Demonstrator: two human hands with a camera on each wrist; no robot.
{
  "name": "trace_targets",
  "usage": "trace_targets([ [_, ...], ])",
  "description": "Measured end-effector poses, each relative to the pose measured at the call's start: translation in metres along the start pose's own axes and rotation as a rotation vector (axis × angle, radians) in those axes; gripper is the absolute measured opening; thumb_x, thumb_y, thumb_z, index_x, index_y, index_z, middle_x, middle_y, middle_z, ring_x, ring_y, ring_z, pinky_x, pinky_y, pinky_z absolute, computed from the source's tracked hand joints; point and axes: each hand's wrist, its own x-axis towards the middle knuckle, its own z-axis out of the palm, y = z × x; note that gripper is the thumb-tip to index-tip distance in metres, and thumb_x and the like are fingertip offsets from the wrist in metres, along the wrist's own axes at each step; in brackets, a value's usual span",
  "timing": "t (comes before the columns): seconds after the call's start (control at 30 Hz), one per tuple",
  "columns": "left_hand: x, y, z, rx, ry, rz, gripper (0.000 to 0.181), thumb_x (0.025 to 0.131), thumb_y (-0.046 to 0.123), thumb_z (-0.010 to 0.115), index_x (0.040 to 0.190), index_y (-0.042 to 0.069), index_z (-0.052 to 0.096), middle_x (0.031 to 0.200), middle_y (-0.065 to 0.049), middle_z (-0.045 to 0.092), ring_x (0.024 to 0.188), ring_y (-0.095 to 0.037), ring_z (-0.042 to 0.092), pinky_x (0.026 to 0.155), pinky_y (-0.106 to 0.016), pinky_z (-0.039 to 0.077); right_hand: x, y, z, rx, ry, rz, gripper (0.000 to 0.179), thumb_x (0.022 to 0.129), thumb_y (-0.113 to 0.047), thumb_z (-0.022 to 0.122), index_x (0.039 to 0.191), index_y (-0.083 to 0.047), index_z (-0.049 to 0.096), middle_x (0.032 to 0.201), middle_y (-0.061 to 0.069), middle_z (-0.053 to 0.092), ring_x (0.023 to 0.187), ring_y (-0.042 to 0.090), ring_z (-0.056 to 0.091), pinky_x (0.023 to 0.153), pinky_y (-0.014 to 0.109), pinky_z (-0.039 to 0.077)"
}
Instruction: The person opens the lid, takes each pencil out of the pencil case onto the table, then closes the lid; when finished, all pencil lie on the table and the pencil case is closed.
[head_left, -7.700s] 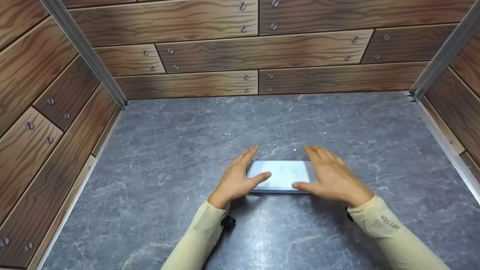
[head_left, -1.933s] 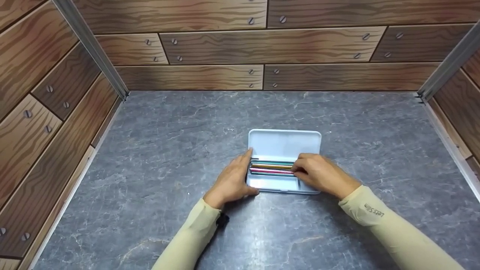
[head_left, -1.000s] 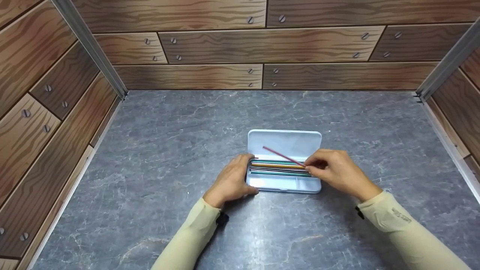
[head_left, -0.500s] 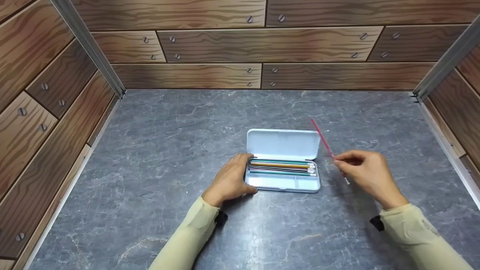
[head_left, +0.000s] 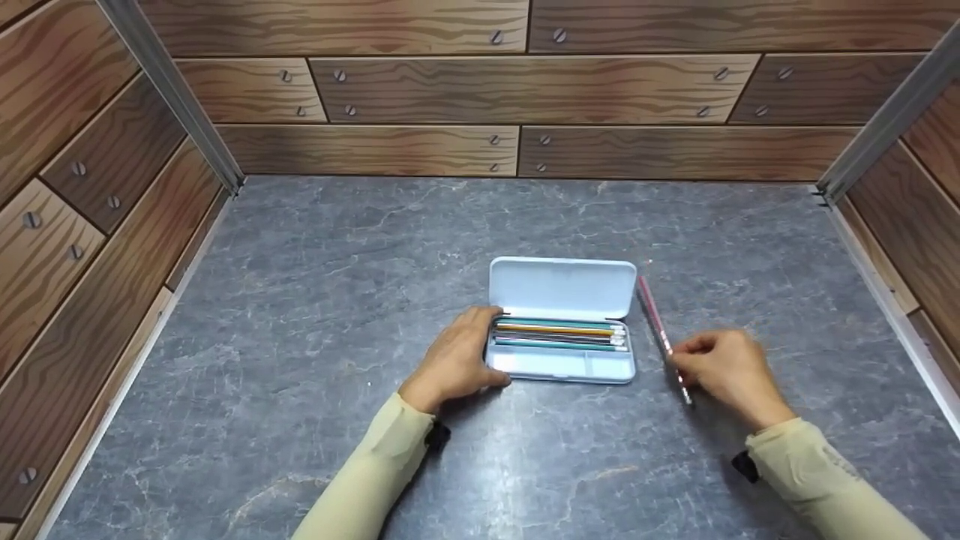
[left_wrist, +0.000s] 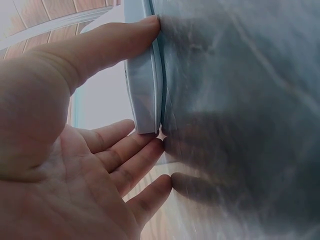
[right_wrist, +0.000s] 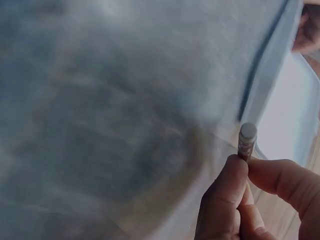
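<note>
A light blue pencil case [head_left: 562, 289] lies unfolded on the grey marbled table, lid leaning back. Several pencils [head_left: 559, 334] in green, yellow and dark colours lie side by side in its rear section, white erasers to the right. My left hand [head_left: 454, 360] holds the case's left end, thumb at the front edge and fingers along the side toward the hinge. To the right of the case, my right hand [head_left: 727, 371] pinches a red pencil [head_left: 655, 315] between thumb and fingers. Its eraser end points toward me, close over the table; the right wrist view shows the white eraser [right_wrist: 248, 131].
The case's front section has a small divider [head_left: 588, 365]. Wood-print panels [head_left: 420, 150] wall the table [head_left: 360, 247] at the back and both sides, with metal posts [head_left: 877, 112] at the rear corners.
The case, closed at first, has been opened. My right hand has taken the red pencil out, carried it right, turned it and lowered it toward the table. The left hand stays at the case.
</note>
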Motion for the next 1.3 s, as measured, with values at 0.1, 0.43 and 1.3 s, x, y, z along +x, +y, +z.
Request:
trace_targets([
  [0.1,0.0,-0.004,0.003,0.012,0.004,0.003,0.106,0.072,0.029,0.104,0.16,0.007,0.05,0.154,-0.013,0.063,0.143,-0.033,0.06,0.125,-0.053,0.05,-0.002,0.0,0.005,-0.015,-0.028,0.018,0.025,0.093,-0.019,0.081,0.105,0.003,0.084,0.075,-0.002,0.079,0.065,0.007,0.072,0.055,0.025,0.055],
  [0.43,-0.001,0.002,-0.001,0.028,-0.004,0.006,0.102,0.075,0.027,0.103,0.159,0.004,0.051,0.15,-0.014,0.064,0.141,-0.034,0.061,0.122,-0.053,0.051,-0.005,-0.008,0.017,-0.071,-0.008,0.046,0.022,0.091,-0.021,0.082,0.102,-0.002,0.085,0.073,-0.005,0.077,0.066,0.007,0.069,0.058,0.026,0.051],
  [1.3,-0.001,-0.002,0.001,0.058,0.005,0.027,0.099,0.077,0.027,0.102,0.158,0.006,0.05,0.148,-0.013,0.064,0.136,-0.033,0.062,0.116,-0.052,0.054,-0.014,-0.018,0.026,-0.013,0.055,-0.03,0.024,0.093,-0.02,0.082,0.104,0.001,0.085,0.084,0.007,0.084,0.065,0.007,0.075,0.057,0.021,0.057],
])
